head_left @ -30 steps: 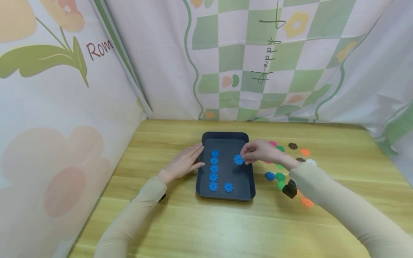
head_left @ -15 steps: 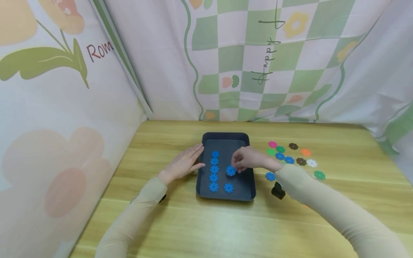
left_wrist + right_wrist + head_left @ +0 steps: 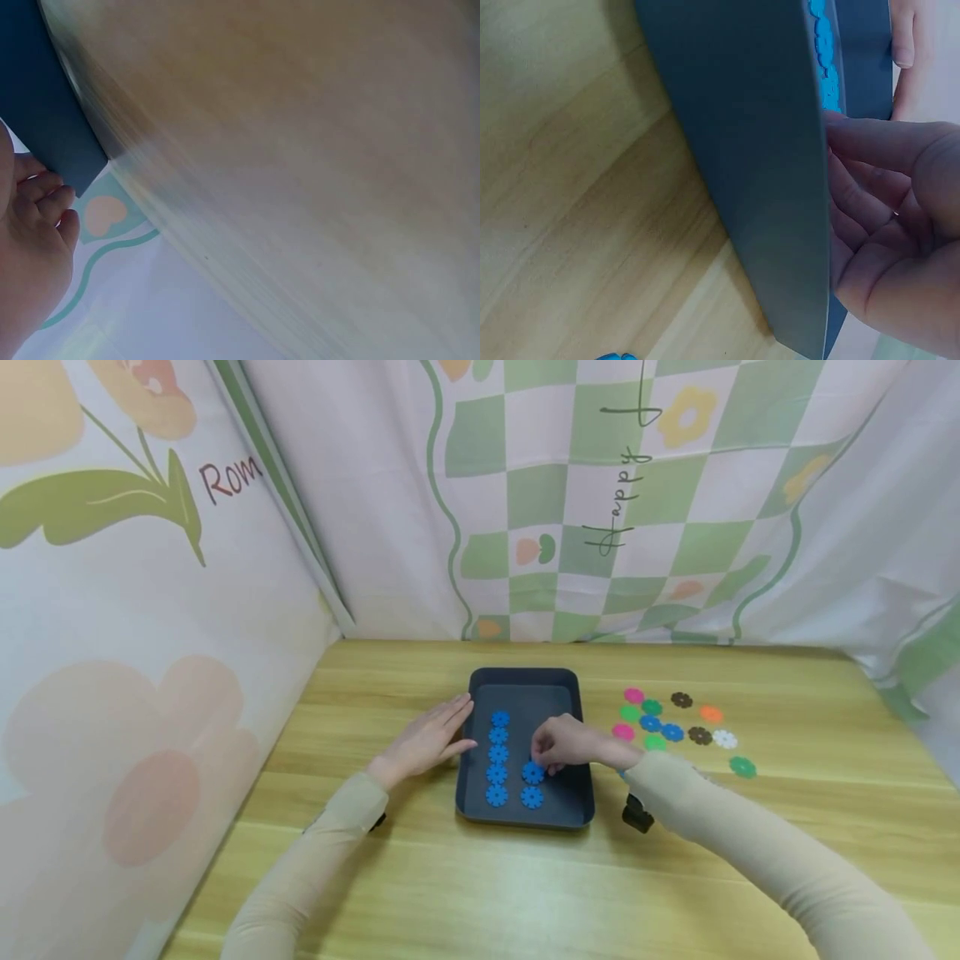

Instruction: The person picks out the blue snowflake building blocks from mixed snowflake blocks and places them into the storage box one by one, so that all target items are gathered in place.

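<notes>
A dark grey rectangular tray [image 3: 555,806] lies on the table. Along its left side runs a column of several blue notched plastic discs [image 3: 498,753], snowflake-like in outline. Another blue disc [image 3: 532,797] lies to the right of the column's near end. Just beyond that one, my right hand [image 3: 572,742] pinches a blue disc [image 3: 532,772] low over the tray floor; whether it touches the floor I cannot tell. My left hand [image 3: 426,737] rests with straight fingers against the tray's left wall. In the right wrist view, the tray wall [image 3: 757,165] hides the fingertips and the pinched disc.
Right of the tray, loose discs are scattered on the wooden table [image 3: 420,877]: blue discs [image 3: 672,732], brown discs [image 3: 681,700], a white disc [image 3: 724,739], an orange disc [image 3: 711,714], and pink and green ones. A patterned curtain [image 3: 585,527] hangs behind.
My right hand has brought the pinched blue disc left and nearer across the tray, down beside the single disc. My left hand has stayed at the tray's left side.
</notes>
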Demonstrator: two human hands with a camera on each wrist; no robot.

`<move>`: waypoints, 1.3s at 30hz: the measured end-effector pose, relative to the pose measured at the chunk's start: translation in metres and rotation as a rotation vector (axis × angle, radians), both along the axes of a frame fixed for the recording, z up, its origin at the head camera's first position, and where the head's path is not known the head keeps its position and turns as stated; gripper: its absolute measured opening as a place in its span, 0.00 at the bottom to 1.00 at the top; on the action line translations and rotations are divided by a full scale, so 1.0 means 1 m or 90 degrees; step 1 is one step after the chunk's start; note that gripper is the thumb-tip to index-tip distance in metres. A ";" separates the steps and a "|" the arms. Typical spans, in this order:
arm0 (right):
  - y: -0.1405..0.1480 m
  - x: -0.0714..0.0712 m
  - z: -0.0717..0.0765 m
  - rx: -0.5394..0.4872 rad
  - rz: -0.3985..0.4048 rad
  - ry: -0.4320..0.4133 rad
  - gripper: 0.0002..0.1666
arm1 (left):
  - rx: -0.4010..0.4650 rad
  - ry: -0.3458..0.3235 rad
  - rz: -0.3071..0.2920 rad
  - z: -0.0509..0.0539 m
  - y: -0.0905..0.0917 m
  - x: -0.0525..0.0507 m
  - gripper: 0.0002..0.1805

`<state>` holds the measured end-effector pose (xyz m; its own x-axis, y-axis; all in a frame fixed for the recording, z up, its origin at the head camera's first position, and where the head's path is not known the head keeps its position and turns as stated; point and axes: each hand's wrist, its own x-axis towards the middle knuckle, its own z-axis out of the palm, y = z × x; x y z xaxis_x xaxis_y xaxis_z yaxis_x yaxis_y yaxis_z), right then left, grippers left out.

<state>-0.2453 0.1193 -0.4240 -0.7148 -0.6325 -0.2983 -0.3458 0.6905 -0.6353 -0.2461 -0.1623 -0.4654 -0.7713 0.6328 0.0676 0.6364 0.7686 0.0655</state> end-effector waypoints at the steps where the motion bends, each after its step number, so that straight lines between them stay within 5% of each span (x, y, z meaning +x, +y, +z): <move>1: 0.000 0.000 0.000 0.003 -0.003 0.000 0.07 | 0.000 0.000 0.000 0.000 0.000 0.000 0.40; 28: 0.001 0.000 -0.002 -0.008 0.011 0.073 0.07 | 0.012 0.009 -0.007 0.001 -0.002 0.001 0.39; 39: 0.037 -0.006 0.028 -0.065 -0.042 0.053 0.08 | 0.010 0.007 -0.006 0.002 0.000 0.002 0.39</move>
<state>-0.2516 0.1565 -0.3963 -0.7749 -0.6080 -0.1727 -0.3566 0.6462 -0.6748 -0.2441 -0.1624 -0.4635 -0.7644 0.6389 0.0867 0.6444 0.7614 0.0707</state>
